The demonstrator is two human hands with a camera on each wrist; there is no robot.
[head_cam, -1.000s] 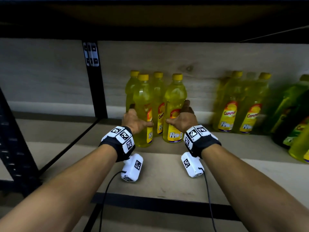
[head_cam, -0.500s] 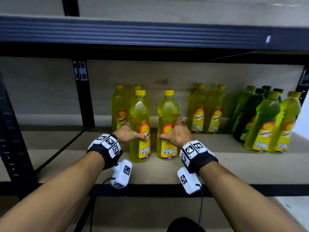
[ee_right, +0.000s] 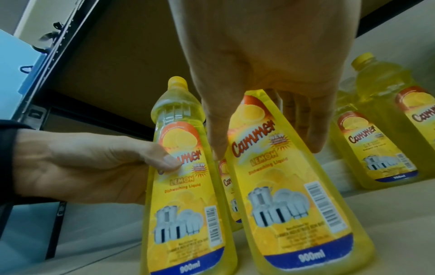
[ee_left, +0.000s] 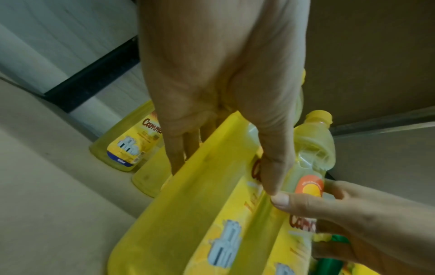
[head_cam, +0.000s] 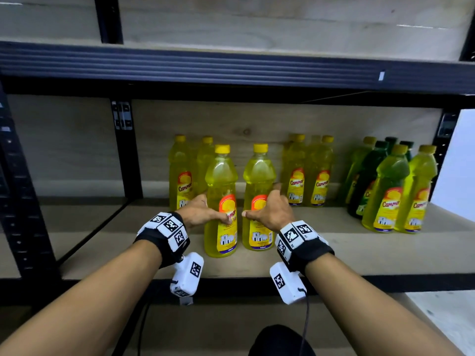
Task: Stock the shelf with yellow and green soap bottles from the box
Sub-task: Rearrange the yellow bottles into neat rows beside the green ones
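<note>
Two yellow soap bottles stand upright side by side on the wooden shelf board [head_cam: 334,253]. My left hand [head_cam: 203,211] grips the left yellow bottle [head_cam: 221,181] at its waist, thumb on the label, fingers behind it. My right hand [head_cam: 267,209] holds the right yellow bottle [head_cam: 259,176] the same way, thumb in front and fingers round the far side. The left wrist view shows my left hand [ee_left: 223,93] wrapped round its bottle [ee_left: 200,204]. In the right wrist view my right hand [ee_right: 259,74] straddles its bottle [ee_right: 282,186]. The box is out of view.
Behind stand two more yellow bottles [head_cam: 180,176], and a yellow pair [head_cam: 308,176] to the right. A mixed group of green and yellow-green bottles [head_cam: 385,188] fills the shelf's right end. A black upright [head_cam: 126,150] divides the back; the upper shelf beam [head_cam: 231,65] hangs overhead.
The head view has pulled back and risen, so the upper beam and the green bottles now show. Both hands stay round the two front bottles.
</note>
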